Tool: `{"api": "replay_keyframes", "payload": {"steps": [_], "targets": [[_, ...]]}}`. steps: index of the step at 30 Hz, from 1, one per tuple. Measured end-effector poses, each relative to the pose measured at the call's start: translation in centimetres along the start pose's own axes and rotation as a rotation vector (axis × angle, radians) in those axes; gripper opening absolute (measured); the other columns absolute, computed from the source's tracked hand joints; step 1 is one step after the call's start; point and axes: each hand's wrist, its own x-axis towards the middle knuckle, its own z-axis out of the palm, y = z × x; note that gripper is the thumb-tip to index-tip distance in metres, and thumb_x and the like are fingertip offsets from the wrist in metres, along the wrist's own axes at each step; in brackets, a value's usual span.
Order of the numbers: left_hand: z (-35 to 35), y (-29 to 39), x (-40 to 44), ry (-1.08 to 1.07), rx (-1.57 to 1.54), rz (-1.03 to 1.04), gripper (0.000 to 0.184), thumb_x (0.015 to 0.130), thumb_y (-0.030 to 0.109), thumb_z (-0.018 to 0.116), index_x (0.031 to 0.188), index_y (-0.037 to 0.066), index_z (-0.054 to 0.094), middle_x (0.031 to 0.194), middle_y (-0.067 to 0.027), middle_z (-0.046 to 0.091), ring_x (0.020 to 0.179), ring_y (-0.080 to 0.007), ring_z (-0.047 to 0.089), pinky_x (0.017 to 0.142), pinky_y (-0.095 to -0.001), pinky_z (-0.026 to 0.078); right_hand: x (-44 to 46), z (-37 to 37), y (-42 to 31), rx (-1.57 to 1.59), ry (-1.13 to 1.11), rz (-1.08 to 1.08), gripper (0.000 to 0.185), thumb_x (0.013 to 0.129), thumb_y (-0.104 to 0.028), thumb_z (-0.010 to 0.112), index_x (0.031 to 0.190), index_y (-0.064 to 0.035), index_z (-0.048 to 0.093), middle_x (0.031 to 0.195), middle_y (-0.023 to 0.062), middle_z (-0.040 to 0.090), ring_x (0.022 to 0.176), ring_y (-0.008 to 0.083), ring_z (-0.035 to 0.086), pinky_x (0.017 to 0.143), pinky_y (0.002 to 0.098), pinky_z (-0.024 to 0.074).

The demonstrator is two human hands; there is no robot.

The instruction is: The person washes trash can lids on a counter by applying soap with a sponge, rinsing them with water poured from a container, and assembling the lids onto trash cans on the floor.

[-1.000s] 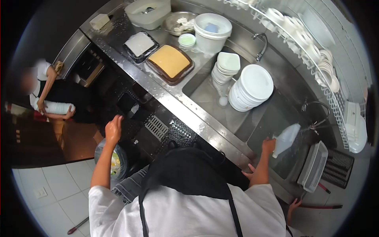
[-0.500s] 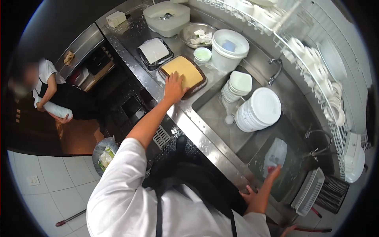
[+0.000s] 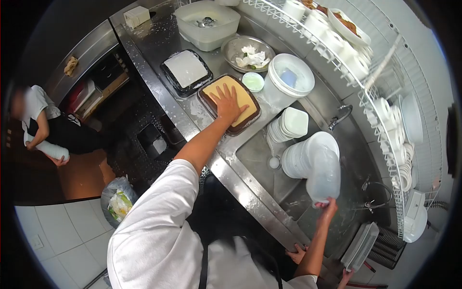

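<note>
My left hand [image 3: 229, 107] lies flat with spread fingers on the yellow top of a brown-rimmed square dish [image 3: 250, 113], at the counter's front. In my right hand [image 3: 327, 208] is a clear plastic container [image 3: 323, 176], gripped near its lower end. It is tilted over the sink, partly covering a tall stack of white round plates [image 3: 294, 161]; whether water runs from it I cannot tell. Beside that stack stand smaller white square dishes [image 3: 294, 121]. A square white-topped, black-rimmed dish [image 3: 185, 69] sits beyond my left hand.
A white bucket [image 3: 290, 79], a metal bowl with crumpled napkins [image 3: 250, 53] and a tub holding cutlery [image 3: 207, 29] stand behind. Faucets [image 3: 340, 118] and a loaded dish rack [image 3: 365, 91] line the wall. Other hands [image 3: 297, 252] show near the sink's front edge. A person [image 3: 41, 115] carries stacked dishes.
My right hand has lifted the plastic container from the water-filled sink basin up over the round plates. My left hand has slid further onto the yellow top. The view has shifted slightly.
</note>
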Motion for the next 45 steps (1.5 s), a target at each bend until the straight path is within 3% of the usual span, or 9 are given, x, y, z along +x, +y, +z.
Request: {"api": "replay_keyframes", "payload": {"steps": [9, 13, 16, 18, 25, 26, 32, 38, 45], "targets": [[3.2, 0.4, 5.5, 0.004, -0.108, 0.081, 0.09, 0.091, 0.074, 0.038, 0.157, 0.013, 0.029, 0.16, -0.0272, 0.025, 0.145, -0.05, 0.024, 0.114, -0.0684, 0.015, -1.9, 23.6, -1.8, -0.182, -0.34, 0.049, 0.033, 0.086, -0.024, 0.06, 0.068, 0.0043, 0.061, 0.057, 0.0112, 0.058, 0.048, 0.0202, 0.06, 0.049, 0.033, 0.0469], [3.4, 0.0, 7.8, -0.064, -0.209, -0.028, 0.09, 0.094, 0.07, 0.039, 0.157, 0.006, 0.027, 0.158, -0.028, 0.029, 0.147, -0.0422, 0.026, 0.12, -0.0541, 0.016, -2.8, 29.1, -2.3, -0.266, -0.406, 0.002, 0.036, 0.086, -0.024, 0.06, 0.062, 0.0027, 0.059, 0.056, 0.0103, 0.057, 0.048, 0.0203, 0.06, 0.05, 0.0326, 0.0462], [4.7, -2.1, 10.5, -0.185, -0.371, -0.324, 0.08, 0.095, 0.064, 0.042, 0.143, 0.001, 0.05, 0.143, -0.0283, 0.051, 0.135, -0.0374, 0.047, 0.113, -0.0478, 0.032, -3.5, 29.9, -1.7, -0.233, -0.399, 0.019, 0.036, 0.086, -0.024, 0.061, 0.061, 0.0022, 0.059, 0.056, 0.0095, 0.057, 0.048, 0.0205, 0.06, 0.05, 0.0322, 0.0457], [2.2, -4.1, 10.4, -0.25, -0.446, -0.336, 0.057, 0.097, 0.052, 0.048, 0.112, 0.002, 0.072, 0.108, -0.0223, 0.071, 0.102, -0.035, 0.069, 0.091, -0.0463, 0.051, -3.0, 29.3, -1.5, -0.197, -0.373, 0.043, 0.035, 0.086, -0.023, 0.061, 0.062, 0.0022, 0.06, 0.056, 0.0093, 0.057, 0.048, 0.0204, 0.06, 0.051, 0.0319, 0.0454], [3.2, -5.1, 11.0, 0.295, -0.568, 0.243, 0.034, 0.095, 0.03, 0.058, 0.077, 0.003, 0.069, 0.078, -0.016, 0.07, 0.069, -0.0353, 0.067, 0.066, -0.0438, 0.053, -4.2, 25.8, -2.9, -0.211, -0.26, 0.022, 0.035, 0.088, -0.022, 0.061, 0.065, 0.0044, 0.063, 0.056, 0.0097, 0.058, 0.048, 0.0192, 0.059, 0.053, 0.0311, 0.0447], [2.9, -4.8, 11.1, 0.041, -0.58, 0.195, 0.041, 0.094, 0.042, 0.06, 0.089, 0.003, 0.07, 0.096, -0.0186, 0.072, 0.087, -0.0361, 0.069, 0.082, -0.0481, 0.052, -4.2, 25.5, -3.2, -0.226, -0.24, 0.004, 0.036, 0.088, -0.022, 0.061, 0.064, 0.0046, 0.064, 0.055, 0.0095, 0.058, 0.048, 0.0191, 0.059, 0.054, 0.0311, 0.0447], [-0.1, 1.0, 1.8, 0.101, -0.387, 0.251, 0.079, 0.083, 0.061, 0.066, 0.145, 0.013, 0.049, 0.157, -0.0249, 0.031, 0.143, -0.052, 0.026, 0.108, -0.0753, 0.019, -4.7, 25.4, -6.3, -0.675, -0.22, -0.141, 0.046, 0.092, -0.033, 0.06, 0.067, 0.0044, 0.07, 0.057, 0.011, 0.066, 0.052, 0.0177, 0.061, 0.06, 0.0318, 0.0489], [0.4, 1.4, 2.5, 0.015, -0.196, 0.469, 0.073, 0.086, 0.055, 0.061, 0.147, 0.017, 0.047, 0.158, -0.0205, 0.031, 0.148, -0.0456, 0.02, 0.114, -0.0709, 0.012, -6.1, 27.6, -9.5, -1.04, -0.322, -0.425, 0.053, 0.093, -0.043, 0.055, 0.066, -0.001, 0.072, 0.057, 0.0079, 0.067, 0.054, 0.026, 0.064, 0.065, 0.0412, 0.0505], [4.6, 0.5, 6.8, 0.03, -0.291, 0.819, 0.056, 0.09, 0.038, 0.061, 0.14, 0.014, 0.052, 0.152, -0.0201, 0.04, 0.147, -0.0383, 0.027, 0.12, -0.0541, 0.019, -3.4, 27.5, -5.6, -0.404, -0.525, -0.006, 0.051, 0.093, -0.041, 0.061, 0.07, 0.0036, 0.07, 0.059, 0.0118, 0.067, 0.058, 0.0203, 0.067, 0.061, 0.0313, 0.0522]]}}
